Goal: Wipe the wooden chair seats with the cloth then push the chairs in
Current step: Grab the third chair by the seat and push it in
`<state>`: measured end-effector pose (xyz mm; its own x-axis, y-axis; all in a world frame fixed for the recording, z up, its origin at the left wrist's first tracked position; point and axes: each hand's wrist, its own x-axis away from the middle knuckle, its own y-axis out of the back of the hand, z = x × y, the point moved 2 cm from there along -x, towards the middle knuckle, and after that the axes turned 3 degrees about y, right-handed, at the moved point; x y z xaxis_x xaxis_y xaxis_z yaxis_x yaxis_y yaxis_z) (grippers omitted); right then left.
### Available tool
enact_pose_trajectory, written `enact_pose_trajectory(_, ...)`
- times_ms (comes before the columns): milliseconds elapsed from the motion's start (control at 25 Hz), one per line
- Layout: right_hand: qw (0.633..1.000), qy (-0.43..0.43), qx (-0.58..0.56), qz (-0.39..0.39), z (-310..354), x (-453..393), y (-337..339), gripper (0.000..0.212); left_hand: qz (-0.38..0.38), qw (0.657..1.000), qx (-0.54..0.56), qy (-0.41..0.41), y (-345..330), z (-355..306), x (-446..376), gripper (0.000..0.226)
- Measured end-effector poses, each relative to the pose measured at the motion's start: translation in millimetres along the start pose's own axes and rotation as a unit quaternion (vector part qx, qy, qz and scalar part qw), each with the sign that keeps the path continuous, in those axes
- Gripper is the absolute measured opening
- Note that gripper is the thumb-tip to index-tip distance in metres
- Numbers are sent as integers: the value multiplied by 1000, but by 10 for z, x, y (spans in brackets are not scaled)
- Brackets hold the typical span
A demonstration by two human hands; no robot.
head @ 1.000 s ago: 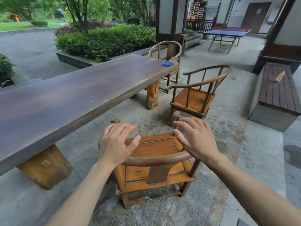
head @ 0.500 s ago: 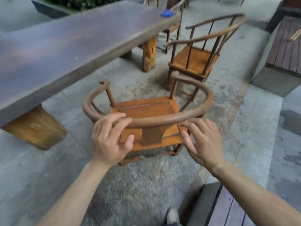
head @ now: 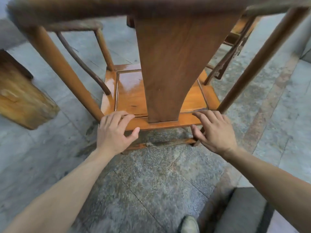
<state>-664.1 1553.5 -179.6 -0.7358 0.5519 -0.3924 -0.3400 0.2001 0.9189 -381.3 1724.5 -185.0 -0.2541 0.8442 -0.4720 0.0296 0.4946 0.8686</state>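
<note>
Crouching behind the chair (head: 161,68), we lay our left hand (head: 114,132) and right hand (head: 213,130), fingers spread, on its seat's rear edge; it sits straight ahead, both hands equally near.

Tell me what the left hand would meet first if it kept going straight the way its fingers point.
The left hand already reaches the back edge of the chair seat; further on, its fingers would likely slide across the seat panel beside the back splat, though depth is uncertain.

We get soft, even daylight w/ faint shadows; pale glare on the chair seat (head: 129,84). Top rail (head: 101,9) blurred at upper edge; wide-angle bends the frame's edges.
</note>
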Motion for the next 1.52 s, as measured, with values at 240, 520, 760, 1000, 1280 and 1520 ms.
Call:
enact_pose_trajectory(240,999,14,29,29,-313,-121,-1345,53,111,990,-79,38,-1360,361,57,68)
enact_pose_trajectory(520,999,8,25,32,-487,-204,-1942,53,101,985,-134,41,-1866,508,45,78)
enact_pose_trajectory(760,994,-4,64,-90,-555,-332,-2193,40,59,981,-183,7,-2004,557,-77,80)
enact_pose_trajectory(1000,989,0,62,-132,-568,-314,-2282,38,40,982,-187,7,-2063,587,-41,81)
enact_pose_trajectory(1280,986,8,55,-157,-591,-338,-2298,37,6,985,-171,1,-2067,586,-81,81)
enact_pose_trajectory(1520,986,17,55,-159,-952,-510,-2348,40,11,983,-180,28,-2223,355,-254,84)
